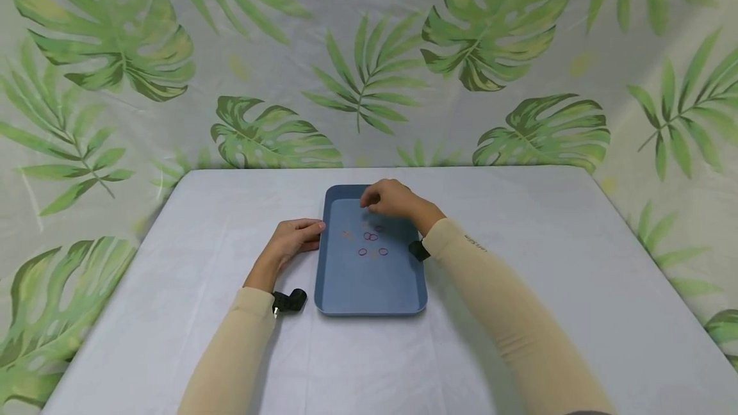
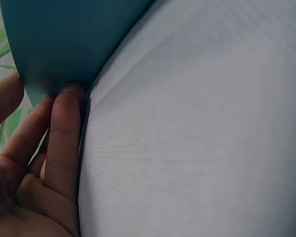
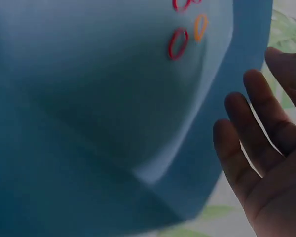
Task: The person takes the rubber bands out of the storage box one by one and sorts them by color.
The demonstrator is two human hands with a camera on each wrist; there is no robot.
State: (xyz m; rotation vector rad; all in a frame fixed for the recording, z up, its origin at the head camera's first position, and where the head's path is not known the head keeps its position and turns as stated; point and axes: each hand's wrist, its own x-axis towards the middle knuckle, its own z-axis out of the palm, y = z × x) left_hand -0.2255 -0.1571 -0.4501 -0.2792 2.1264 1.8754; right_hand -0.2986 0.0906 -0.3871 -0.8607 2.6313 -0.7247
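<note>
A blue rectangular tray [image 1: 369,290] lies on the white-covered table. My left hand [image 1: 294,240] holds its left edge: in the left wrist view the fingers [image 2: 64,128] lie against the outer wall, with the thumb at the rim. Over the far part of the tray hovers my right hand [image 1: 394,198], its fingers loosely bent and nothing visible between them. Several thin rings like small rubber bands lie scattered on the tray floor, among them a red ring [image 3: 171,47] and an orange ring [image 3: 197,28]. Some paler ones [image 1: 346,234] are hard to make out.
The white tablecloth [image 1: 530,235] spreads around the tray. Behind the table hangs a leaf-patterned cloth [image 1: 369,82]. Each wrist carries a small black camera; the left wrist's camera [image 1: 291,300] is beside the tray's near left side.
</note>
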